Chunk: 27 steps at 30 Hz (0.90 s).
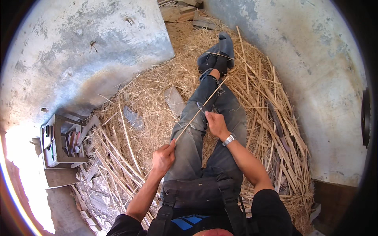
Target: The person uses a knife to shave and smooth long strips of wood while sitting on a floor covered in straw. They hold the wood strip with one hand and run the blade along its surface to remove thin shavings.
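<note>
My left hand (164,158) is closed on the near end of a thin pale wooden strip (190,122). The strip slants up and away to the right across my legs, over worn dark trousers (189,151). Partway along it, my right hand (216,124) is closed on a small metal tool (200,106) that touches the strip. The tool looks like a short blade, but fingers cover most of it. A silver watch (229,139) circles my right wrist.
Straw-like shavings (151,88) cover the floor around my outstretched legs. Long split strips (275,126) lie piled on the right, and more sticks (122,173) on the left. A small wooden stool-like box (59,143) stands at the left. Pale plastered walls (98,35) enclose the spot.
</note>
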Motion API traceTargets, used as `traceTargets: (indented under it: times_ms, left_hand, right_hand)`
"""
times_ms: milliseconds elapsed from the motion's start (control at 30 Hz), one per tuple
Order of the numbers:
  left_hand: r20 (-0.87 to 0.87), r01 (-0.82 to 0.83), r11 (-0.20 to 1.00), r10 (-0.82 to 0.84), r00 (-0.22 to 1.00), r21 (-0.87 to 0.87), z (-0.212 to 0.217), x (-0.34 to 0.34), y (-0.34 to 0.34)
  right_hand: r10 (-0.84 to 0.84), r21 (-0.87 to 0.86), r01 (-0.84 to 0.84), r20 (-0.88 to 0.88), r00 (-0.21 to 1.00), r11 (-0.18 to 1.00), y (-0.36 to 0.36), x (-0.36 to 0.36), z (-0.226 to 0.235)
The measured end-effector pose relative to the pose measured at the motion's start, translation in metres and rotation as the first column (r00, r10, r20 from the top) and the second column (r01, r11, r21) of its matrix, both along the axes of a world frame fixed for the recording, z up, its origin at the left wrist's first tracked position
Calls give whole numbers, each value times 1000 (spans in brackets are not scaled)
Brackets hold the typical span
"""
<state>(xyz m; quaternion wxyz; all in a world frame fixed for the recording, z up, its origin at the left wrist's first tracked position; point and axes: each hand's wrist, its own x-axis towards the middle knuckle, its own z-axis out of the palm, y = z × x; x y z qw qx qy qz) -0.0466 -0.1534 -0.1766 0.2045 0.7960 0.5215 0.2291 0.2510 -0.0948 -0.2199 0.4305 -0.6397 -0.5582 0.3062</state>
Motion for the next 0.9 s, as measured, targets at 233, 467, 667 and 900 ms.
traceTargets:
  times_ms: [233,467,667,900]
  left_hand:
    - [-17,-27,1000,27,999,8,10,38,21]
    - [216,-131,973,171,961,-189,21,82,49]
    - [347,-142,957,227,910,-254,37,80,52]
    - [395,-115,964,206,895,-242,56,88,49]
  right_hand:
    - [119,-39,-117,32,992,992,-29,-26,7]
    - [292,-111,-301,-85,953,947,-44,-24,10]
    - [-37,-160,-102,-691,722,982,-32,-5,23]
    - [-54,-56,32,-457,888,998,-8,-11,73]
